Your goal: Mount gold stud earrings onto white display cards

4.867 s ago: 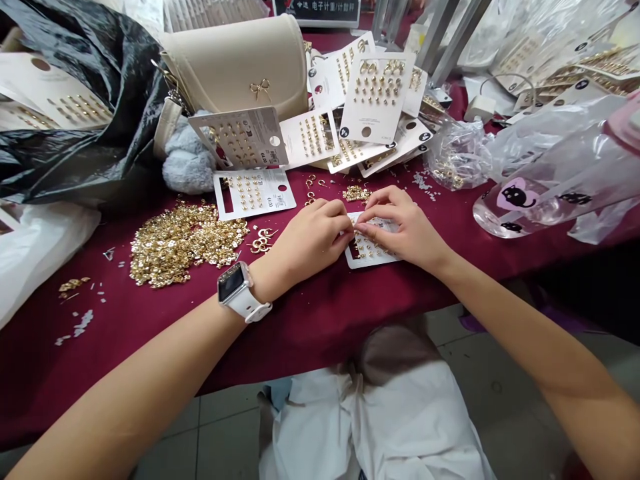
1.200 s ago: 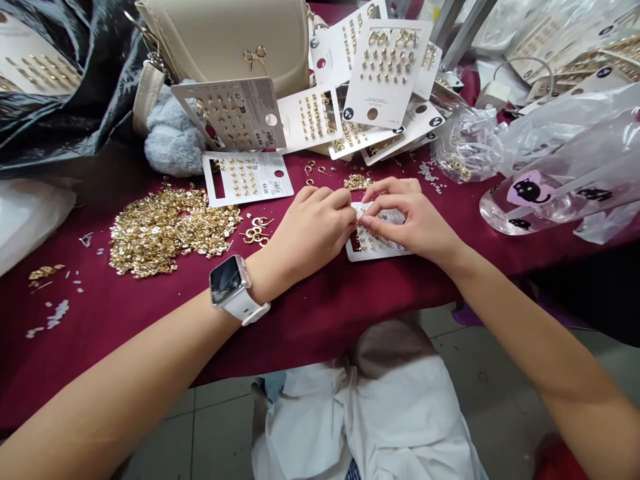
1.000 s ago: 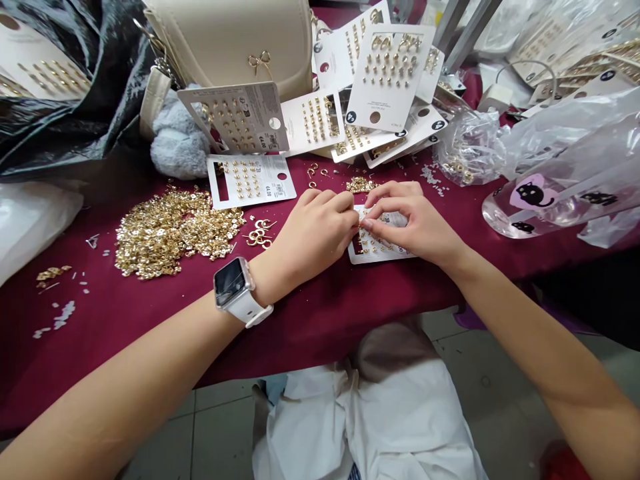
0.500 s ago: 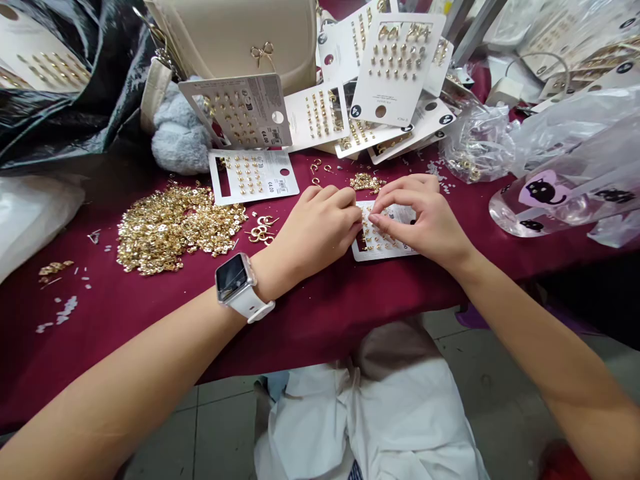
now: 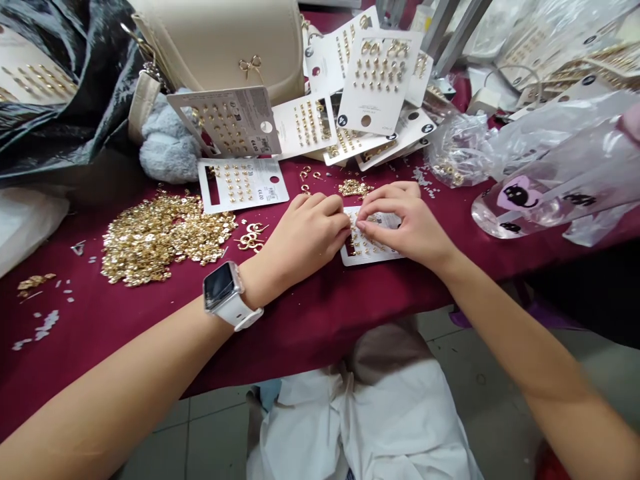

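A white earring card [image 5: 373,255] with rows of small gold pieces lies flat on the dark red cloth, partly under both hands. My left hand [image 5: 310,227], with a watch [image 5: 220,285] on its wrist, is closed at the card's left edge; what its fingers pinch is hidden. My right hand [image 5: 407,217] is over the card's upper part, thumb and index finger pinched together at something too small to make out. Just behind the card is a small heap of gold earring pieces [image 5: 354,188]. Gold hoops [image 5: 250,237] lie left of my left hand.
A large pile of gold earring backs [image 5: 160,240] spreads on the left. Behind stand a cream handbag [image 5: 225,47] and several earring cards [image 5: 380,80]. On the right lies a clear bottle [image 5: 520,200] with cat pictures, beside plastic bags [image 5: 457,150].
The whole view has shifted slightly, so things sit a little further left and lower. Both hands stay at the card in nearly the same pose.
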`<state>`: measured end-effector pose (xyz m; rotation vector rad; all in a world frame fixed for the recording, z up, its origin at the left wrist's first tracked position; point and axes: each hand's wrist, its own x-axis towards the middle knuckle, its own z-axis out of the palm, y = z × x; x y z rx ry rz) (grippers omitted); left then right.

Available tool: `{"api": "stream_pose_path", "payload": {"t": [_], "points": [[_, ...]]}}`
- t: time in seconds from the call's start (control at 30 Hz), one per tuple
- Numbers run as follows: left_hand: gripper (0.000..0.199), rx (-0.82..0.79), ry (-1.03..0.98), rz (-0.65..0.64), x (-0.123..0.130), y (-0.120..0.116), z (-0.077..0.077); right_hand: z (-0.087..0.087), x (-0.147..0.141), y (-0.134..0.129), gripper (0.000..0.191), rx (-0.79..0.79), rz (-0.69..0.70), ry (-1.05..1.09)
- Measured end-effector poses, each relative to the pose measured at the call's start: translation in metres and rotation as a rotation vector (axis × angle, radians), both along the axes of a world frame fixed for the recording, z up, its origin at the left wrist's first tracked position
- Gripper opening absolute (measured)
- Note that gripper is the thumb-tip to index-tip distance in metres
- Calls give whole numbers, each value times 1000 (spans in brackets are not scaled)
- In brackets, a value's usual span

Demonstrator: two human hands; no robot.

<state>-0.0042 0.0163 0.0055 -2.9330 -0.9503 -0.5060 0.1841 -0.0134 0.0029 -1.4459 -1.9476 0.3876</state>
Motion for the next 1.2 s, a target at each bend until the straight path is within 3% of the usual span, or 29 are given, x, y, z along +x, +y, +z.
{"api": "stream_pose_path", "payload": {"t": [0.33, 0.5, 0.73, 1.2], "points": [[24, 86, -119, -102, -5, 8, -6, 8, -1, 5, 3, -145, 56, -16], [27, 59, -83, -92, -5, 8, -4, 10, -1, 7, 2, -209, 71, 17], [26, 2, -25, -23, -3, 5, -2, 9, -2, 6, 2, -171, 37, 45], [23, -20, -63, -30, -3, 4, -3, 6, 0, 6, 3, -179, 47, 41]]}}
